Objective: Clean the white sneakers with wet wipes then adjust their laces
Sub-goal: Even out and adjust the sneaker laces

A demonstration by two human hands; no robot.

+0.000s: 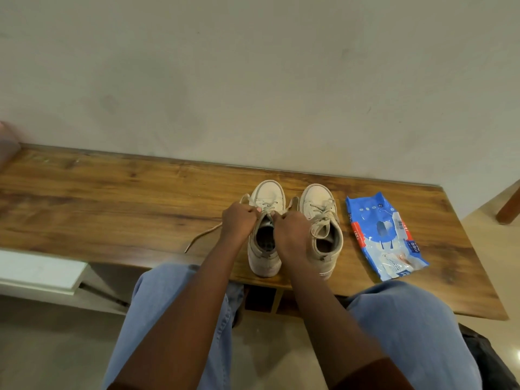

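hands: our left hand (238,220) and right hand (291,232) each pinch laces (202,235) on the left sneaker (266,197)
risk: uneven yank drags it off the table (112,198), near side

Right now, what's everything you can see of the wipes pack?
The wipes pack is soft plastic, mostly blue with white and red panels and a barcode label. It lies flat and a little crumpled on the wooden table, near its right end, with its long side running away from the person. It sits beside the right-hand sneaker, with a gap between them. Only the table touches it. I cannot tell whether its flap is open.
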